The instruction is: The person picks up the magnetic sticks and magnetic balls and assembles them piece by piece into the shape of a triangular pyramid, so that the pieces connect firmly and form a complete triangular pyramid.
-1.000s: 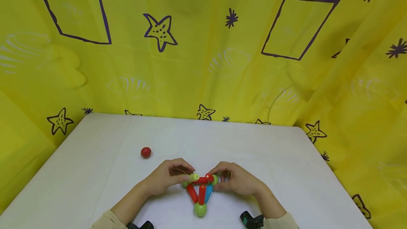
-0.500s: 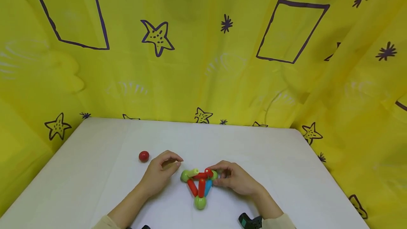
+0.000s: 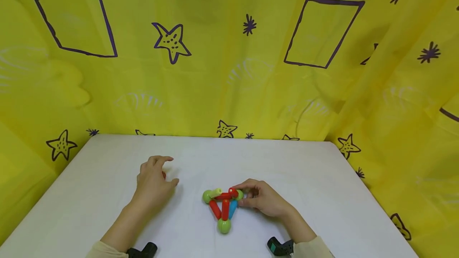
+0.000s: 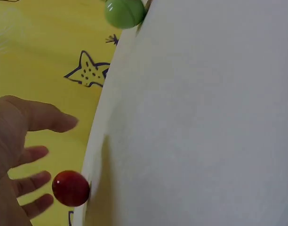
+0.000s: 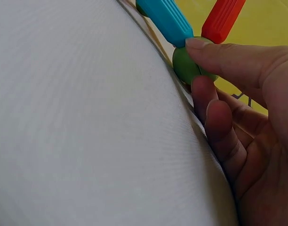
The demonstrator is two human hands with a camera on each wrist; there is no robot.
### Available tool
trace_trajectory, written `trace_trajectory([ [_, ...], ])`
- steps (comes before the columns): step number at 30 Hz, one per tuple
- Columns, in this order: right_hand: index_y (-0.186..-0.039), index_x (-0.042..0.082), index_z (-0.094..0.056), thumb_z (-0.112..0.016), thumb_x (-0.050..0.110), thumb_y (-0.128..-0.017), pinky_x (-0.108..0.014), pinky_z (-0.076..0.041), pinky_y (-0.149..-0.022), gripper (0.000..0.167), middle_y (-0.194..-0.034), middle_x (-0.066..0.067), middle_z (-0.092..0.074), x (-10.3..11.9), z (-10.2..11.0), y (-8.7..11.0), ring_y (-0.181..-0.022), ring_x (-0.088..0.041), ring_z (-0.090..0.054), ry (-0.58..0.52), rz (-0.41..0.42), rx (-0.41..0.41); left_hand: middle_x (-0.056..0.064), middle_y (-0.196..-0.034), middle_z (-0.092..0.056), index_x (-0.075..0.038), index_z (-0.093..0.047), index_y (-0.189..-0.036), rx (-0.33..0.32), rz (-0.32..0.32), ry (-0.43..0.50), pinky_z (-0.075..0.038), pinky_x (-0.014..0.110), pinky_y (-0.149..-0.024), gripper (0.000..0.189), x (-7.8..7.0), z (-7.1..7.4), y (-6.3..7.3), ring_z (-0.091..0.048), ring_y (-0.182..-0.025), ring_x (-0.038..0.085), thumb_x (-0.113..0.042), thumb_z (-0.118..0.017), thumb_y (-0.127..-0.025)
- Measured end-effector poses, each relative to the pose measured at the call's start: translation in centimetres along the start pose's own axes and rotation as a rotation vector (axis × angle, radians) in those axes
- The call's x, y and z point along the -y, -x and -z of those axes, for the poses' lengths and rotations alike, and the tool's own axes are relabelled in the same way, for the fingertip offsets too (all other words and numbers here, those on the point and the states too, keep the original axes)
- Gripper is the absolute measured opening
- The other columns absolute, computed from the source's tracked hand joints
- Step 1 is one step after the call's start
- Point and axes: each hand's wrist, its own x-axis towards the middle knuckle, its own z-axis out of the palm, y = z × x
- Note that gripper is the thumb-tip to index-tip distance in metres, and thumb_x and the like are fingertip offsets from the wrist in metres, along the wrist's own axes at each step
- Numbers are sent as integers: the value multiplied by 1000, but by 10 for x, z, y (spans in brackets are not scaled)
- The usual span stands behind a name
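Note:
A triangle of plastic rods and green balls lies on the white table, with red rods (image 3: 225, 210) and a blue rod (image 3: 232, 209) between its corners. A pale yellow-green rod (image 3: 215, 193) rises from the left ball (image 3: 206, 196). My right hand (image 3: 265, 199) pinches the right corner's green ball (image 5: 184, 66), thumb on one side and fingers on the other. Away to the left, my left hand (image 3: 152, 182) reaches over a red ball (image 4: 71, 188), its fingers spread. In the head view that hand hides most of the red ball; the left wrist view shows it beside the fingertips.
A yellow curtain (image 3: 208, 90) with drawn stars and shells stands behind the table and along its sides. Black wrist devices (image 3: 281, 247) show by both sleeves. The white table (image 3: 287, 162) runs back to the curtain.
My left hand has let go of the yellow-green rod and moved left and away to the red ball, fingers spreading. The right hand keeps its hold on the triangle's right corner.

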Motion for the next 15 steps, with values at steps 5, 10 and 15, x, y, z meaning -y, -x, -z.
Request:
trace_trajectory([
  [5,-125,25,-75,-81,19,-90,-18,-45,-54,36,-101,-4,-64,0,0,1,-65,-6,-51,-7,-8,1,25,-147,-40,-8,-50,-145,108,64,-108,-40,59,-91,71,15,13,-2,-39,-128,49,-26,-77,-81],
  [10,-126,21,-75,-81,18,-90,-19,-45,-53,36,-99,-5,-64,-2,0,1,-64,-5,-50,-18,7,7,25,-125,-56,-3,-60,-132,82,5,-139,-49,51,-81,57,23,15,-5,-56,-109,42,-23,-78,-82],
  [15,-125,24,-75,-81,18,-90,-19,-44,-53,37,-97,-4,-64,-3,1,0,-64,-6,-50,-24,3,4,17,-103,-65,0,-68,-118,57,-39,-133,-53,45,-77,39,24,16,-7,-64,-92,33,-17,-76,-84],
])
